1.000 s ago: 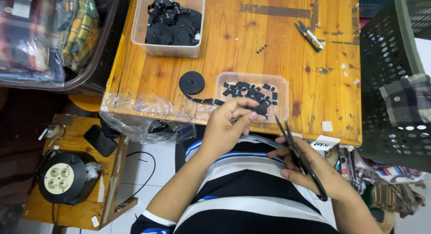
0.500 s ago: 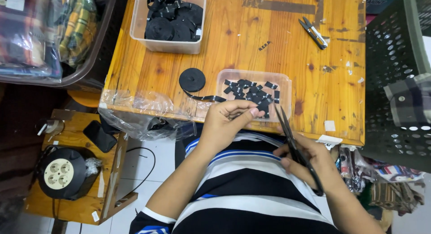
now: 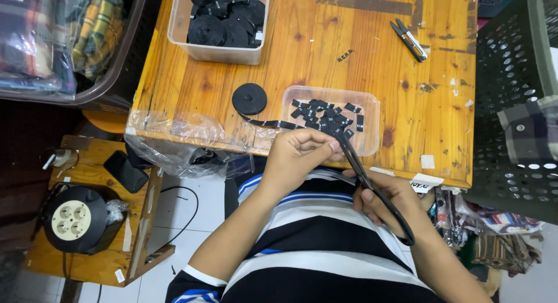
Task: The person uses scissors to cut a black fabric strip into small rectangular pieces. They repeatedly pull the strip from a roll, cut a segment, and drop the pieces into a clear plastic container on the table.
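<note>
While the left hand (image 3: 296, 157) pinches the black tape (image 3: 273, 124) between closed fingertips at the table (image 3: 372, 59) edge, the right hand (image 3: 386, 201) grips black scissors (image 3: 372, 186), blades nearly shut by the pinched end. That tape runs back to a roll (image 3: 249, 98) beside a tray (image 3: 372, 114) of cut pieces.

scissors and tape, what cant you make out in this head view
- Scissors: blade tips run behind the left hand; open or closed unclear.
- Tape: its end is hidden in the left hand's fingers.
- Cut pieces in the tray: markings too small.
- Right hand: fingers through the handles partly hidden.
- Far tub: cut off by the top edge.
</note>
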